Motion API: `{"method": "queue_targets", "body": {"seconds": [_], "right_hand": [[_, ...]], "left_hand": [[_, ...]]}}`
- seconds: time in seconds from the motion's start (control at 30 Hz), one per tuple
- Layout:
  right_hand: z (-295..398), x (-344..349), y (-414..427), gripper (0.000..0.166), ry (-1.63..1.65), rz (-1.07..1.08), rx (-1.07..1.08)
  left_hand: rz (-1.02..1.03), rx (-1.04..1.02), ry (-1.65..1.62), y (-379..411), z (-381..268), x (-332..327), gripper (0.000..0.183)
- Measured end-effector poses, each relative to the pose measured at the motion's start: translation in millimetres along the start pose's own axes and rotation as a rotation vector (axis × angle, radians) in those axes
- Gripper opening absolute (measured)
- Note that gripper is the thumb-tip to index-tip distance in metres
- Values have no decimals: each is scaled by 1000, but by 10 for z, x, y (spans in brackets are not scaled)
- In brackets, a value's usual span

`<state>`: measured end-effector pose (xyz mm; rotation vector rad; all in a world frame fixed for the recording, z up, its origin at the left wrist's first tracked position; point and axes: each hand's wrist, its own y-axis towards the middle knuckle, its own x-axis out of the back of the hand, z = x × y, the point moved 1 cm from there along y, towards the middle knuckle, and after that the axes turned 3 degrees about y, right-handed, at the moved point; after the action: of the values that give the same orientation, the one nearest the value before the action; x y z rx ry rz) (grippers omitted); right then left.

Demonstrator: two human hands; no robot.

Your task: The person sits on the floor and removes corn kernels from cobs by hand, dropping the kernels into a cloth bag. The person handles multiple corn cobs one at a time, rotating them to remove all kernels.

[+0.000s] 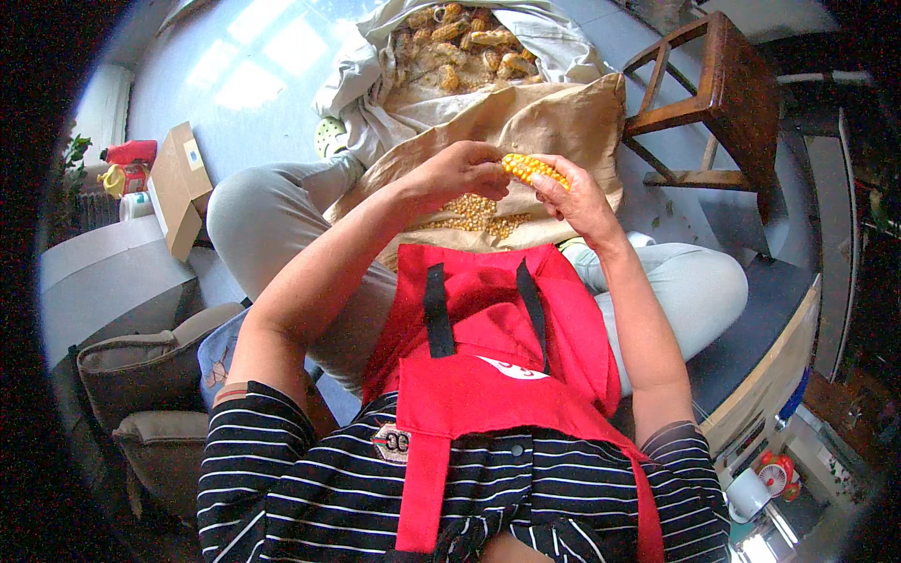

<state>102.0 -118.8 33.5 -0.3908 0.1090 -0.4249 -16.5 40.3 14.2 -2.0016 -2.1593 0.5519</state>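
Note:
My right hand (578, 200) grips an ear of dried yellow corn (529, 169), thumb along its near side. The kernels on its visible side look mostly in place. At the ear's left end is my left hand (470, 171), its fingers curled and close against the tip; whether they pinch it is hidden. Below both hands, loose corn kernels (470, 212) lie on a tan cloth sack (549, 116) spread between my legs. Beyond it, a pile of corn ears (450, 35) with husk bits sits within the folds of a whitish cloth (559, 35).
A brown wooden stool (739, 105) lies tipped over at the right. To the left are a cardboard box (179, 186), a red container (132, 152) and a brown cushioned armchair (141, 366). A red apron (493, 317) covers my lap, and a green clog (329, 136) shows by the sack.

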Motion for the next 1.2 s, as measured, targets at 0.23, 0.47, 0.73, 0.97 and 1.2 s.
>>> {"method": "queue_targets", "body": {"seconds": [0.23, 0.47, 0.73, 0.97, 1.2], "right_hand": [[-122, -37, -16, 34, 86, 6, -30], [-285, -136, 3, 35, -105, -97, 14], [-250, -172, -28, 35, 34, -57, -29], [-119, -70, -48, 37, 23, 3, 8], [-165, -165, -2, 37, -269, -94, 106]], "left_hand": [[-154, -46, 398, 50, 173, -109, 19], [-312, 56, 466, 45, 212, -281, 14], [-237, 155, 279, 52, 188, -216, 18], [-98, 113, -205, -23, 108, -104, 29], [-88, 99, -386, -26, 142, -78, 29]]}}
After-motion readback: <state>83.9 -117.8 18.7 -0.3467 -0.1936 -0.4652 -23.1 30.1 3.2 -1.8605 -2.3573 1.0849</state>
